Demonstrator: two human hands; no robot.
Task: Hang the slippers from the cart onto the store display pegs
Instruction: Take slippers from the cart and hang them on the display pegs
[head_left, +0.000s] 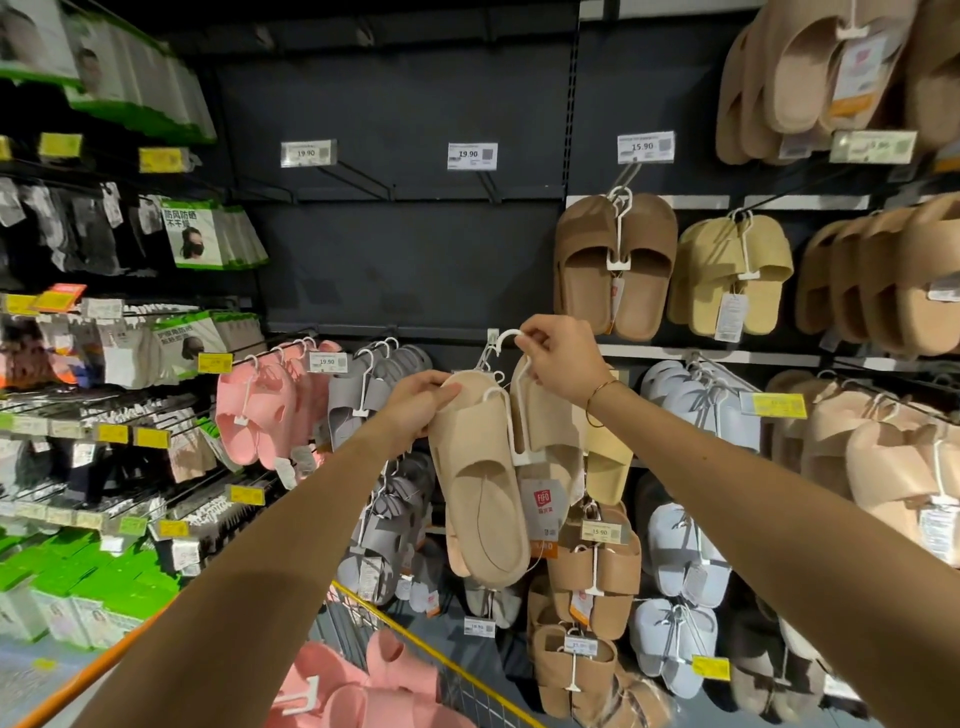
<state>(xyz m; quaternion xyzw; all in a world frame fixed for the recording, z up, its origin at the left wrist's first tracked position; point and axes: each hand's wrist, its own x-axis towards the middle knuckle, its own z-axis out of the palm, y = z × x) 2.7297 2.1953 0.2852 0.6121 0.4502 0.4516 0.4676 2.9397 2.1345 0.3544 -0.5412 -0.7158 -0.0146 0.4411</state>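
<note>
Light: dim, overhead | Shadows: dark back panel (395, 249) | Edges: wide-angle bending | Blur: soft at corners

The held slippers (480, 478) are pale beige on a white hanger (511, 395), with a white tag (543, 512) marked in red. At nine o'clock of them hang pink slippers (254, 410) and grey slippers (363, 400); at three o'clock, pale blue slippers (691, 405). At one o'clock are brown slippers (615, 265) and mustard-yellow slippers (730, 273). The back panel (405, 249) is dark charcoal. The cart (441, 660) has a yellow-orange rim, with pink slippers in it. Green packets (93, 582) sit at eight o'clock.
</note>
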